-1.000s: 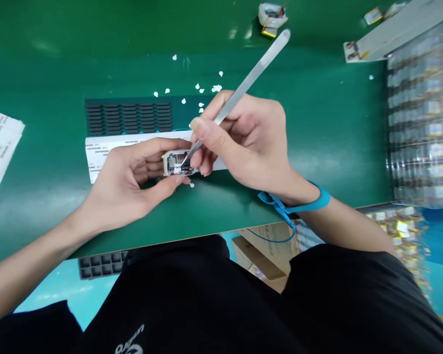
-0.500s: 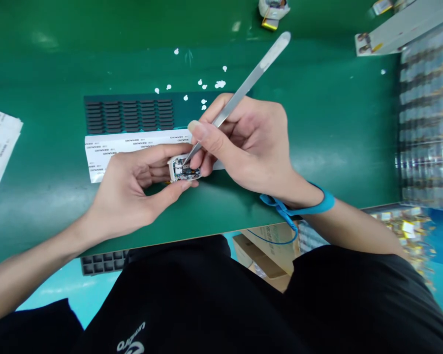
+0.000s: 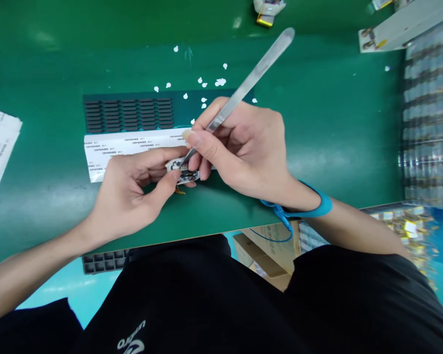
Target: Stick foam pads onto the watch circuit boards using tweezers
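Observation:
My left hand (image 3: 133, 191) is closed around a small white-cased circuit board (image 3: 187, 175), its thumb pressing on the top face near the left end. Below the board a short orange-yellow piece (image 3: 180, 191) sticks out. My right hand (image 3: 243, 152) grips metal tweezers (image 3: 253, 78) like a pen, with the wide end pointing up and right. The tips of the tweezers meet the board close to my left thumb; whether they pinch anything there is too small to tell. Beneath both hands lies a white printed paper strip (image 3: 129, 145).
A sheet with rows of black strips (image 3: 129, 114) lies behind the paper. Several small white round stickers (image 3: 204, 100) are scattered on the green table (image 3: 335, 123). Stacked clear trays (image 3: 428, 123) stand at right. A blue wrist strap (image 3: 313, 206) with its cord circles my right wrist.
My left thumb has moved up onto the board's face. The board has tilted, and the orange-yellow piece below it shows more. The tweezers and right hand have shifted slightly left.

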The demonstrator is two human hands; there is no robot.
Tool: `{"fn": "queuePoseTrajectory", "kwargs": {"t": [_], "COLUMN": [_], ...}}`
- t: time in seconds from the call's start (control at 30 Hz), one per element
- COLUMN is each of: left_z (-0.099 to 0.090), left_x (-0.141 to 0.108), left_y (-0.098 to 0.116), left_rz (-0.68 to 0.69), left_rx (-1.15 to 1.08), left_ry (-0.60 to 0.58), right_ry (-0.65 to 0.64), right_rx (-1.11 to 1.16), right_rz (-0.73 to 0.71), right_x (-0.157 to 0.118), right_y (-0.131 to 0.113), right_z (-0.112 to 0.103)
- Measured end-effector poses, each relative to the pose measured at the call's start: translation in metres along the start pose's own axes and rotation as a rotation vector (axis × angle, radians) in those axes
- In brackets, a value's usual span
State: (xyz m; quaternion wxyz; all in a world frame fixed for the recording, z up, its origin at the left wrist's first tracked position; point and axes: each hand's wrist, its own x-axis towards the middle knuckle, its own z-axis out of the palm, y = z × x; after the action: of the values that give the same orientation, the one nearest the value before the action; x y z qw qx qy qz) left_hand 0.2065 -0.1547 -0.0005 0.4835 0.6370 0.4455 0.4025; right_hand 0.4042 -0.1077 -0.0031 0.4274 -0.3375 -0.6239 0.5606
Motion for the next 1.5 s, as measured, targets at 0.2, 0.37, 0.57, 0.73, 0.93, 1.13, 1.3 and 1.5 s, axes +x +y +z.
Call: {"fn": "queuePoseTrajectory", "kwargs": {"t": [0.2, 0.37, 0.57, 0.73, 0.93, 1.13, 1.3, 1.5], "left_z": [-0.008, -0.017, -0.016, -0.017, -0.023, -0.024, -0.022, -0.018], "left_x": [-0.001, 0.009, 0.014, 0.013, 0.017, 0.022, 0.024, 0.023], "left_y": [-0.007, -0.024, -0.037, -0.034, -0.031, -0.04, -0.04, -0.04], "left_rz": [0.084, 0.179, 0.246, 0.296, 0.231, 0.193, 0.179, 0.176], "left_rx": [0.212, 0.321, 0.486, 0.552, 0.746, 0.785, 0.783, 0.788], "left_ry": [0.198, 0.129, 0.022, 0.075, 0.036, 0.009, -0.003, -0.012], "right_ry": [0.168, -0.095, -0.075, -0.058, -0.057, -0.052, -0.046, -0.085], "right_rx": [-0.04, -0.399, -0.448, -0.41, -0.58, -0.575, -0.573, -0.657], "right_rz": [-0.232, -0.126, -0.136, -0.183, -0.259, -0.256, -0.213, -0.278], "right_x": [0.018, 0.029, 0.03, 0.035, 0.035, 0.042, 0.046, 0.051], "right_y": [-0.001, 0.014, 0.027, 0.035, 0.045, 0.05, 0.051, 0.048], "right_z": [-0.019, -0.036, -0.036, -0.039, -0.042, -0.043, -0.041, -0.041]}}
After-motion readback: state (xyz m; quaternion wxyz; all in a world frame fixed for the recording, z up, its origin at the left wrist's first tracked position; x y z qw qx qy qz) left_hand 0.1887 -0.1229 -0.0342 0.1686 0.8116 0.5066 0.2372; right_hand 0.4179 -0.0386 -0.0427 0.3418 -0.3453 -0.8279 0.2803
